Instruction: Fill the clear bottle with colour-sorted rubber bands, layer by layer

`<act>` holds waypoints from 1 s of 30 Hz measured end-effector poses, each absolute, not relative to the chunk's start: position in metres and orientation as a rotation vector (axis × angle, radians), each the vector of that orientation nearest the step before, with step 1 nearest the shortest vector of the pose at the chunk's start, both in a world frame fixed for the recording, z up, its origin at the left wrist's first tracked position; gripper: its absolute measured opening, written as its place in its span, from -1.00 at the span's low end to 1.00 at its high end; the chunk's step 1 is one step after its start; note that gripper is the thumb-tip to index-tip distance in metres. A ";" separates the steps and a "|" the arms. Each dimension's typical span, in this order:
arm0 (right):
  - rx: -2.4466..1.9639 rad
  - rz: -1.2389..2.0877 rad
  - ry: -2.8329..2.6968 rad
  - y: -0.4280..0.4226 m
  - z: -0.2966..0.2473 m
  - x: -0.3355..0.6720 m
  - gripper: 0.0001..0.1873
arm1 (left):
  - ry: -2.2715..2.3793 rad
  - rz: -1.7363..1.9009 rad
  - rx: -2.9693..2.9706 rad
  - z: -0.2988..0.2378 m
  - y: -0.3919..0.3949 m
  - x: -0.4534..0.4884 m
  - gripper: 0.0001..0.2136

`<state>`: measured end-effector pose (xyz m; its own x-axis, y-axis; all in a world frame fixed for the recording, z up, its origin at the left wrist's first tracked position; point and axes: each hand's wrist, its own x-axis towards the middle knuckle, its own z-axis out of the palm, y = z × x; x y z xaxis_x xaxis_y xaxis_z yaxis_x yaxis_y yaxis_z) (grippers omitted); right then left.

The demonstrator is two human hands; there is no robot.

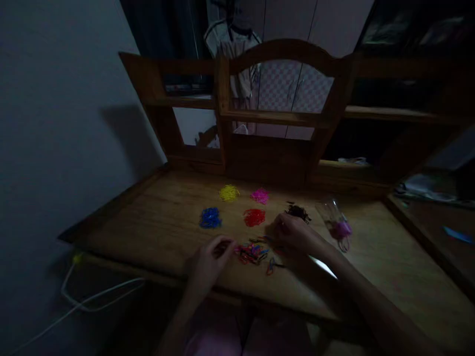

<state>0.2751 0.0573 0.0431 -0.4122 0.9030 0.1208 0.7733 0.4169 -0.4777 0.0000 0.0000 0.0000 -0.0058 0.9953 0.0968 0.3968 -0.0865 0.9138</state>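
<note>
A mixed heap of coloured rubber bands (253,252) lies near the front of the wooden desk (156,227). My left hand (208,263) rests at the heap's left edge, fingers curled and pinching toward it. My right hand (295,232) sits at the heap's right side, fingers bent down onto the bands. Beyond lie sorted piles: blue (210,217), yellow (229,193), red (254,217), pink (260,196) and black (298,212). The dim light hides what each hand's fingers hold.
A clear plastic bag (336,221) with something purple in it lies right of my right hand. A wooden hutch with shelves (274,116) rises at the desk's back. A white cable (92,296) hangs off the left front corner. A grey wall stands at the left.
</note>
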 end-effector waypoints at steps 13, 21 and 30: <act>-1.298 0.736 -2.403 0.049 0.060 0.292 -0.83 | 1.451 1.098 1.553 0.001 -0.001 -0.002 -0.80; -1.208 0.710 -2.478 0.051 0.056 0.292 -0.90 | 1.479 1.100 1.566 0.003 -0.003 -0.001 -0.80; -1.358 0.660 -2.458 0.047 0.058 0.285 -0.93 | 1.451 1.107 1.550 0.005 -0.002 -0.001 -0.81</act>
<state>0.2845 0.0470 0.0575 -0.5316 0.8470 0.0044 0.7308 0.4613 -0.5031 -0.0006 -0.0017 0.0049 -0.0074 0.9943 0.1068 0.3658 -0.0967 0.9257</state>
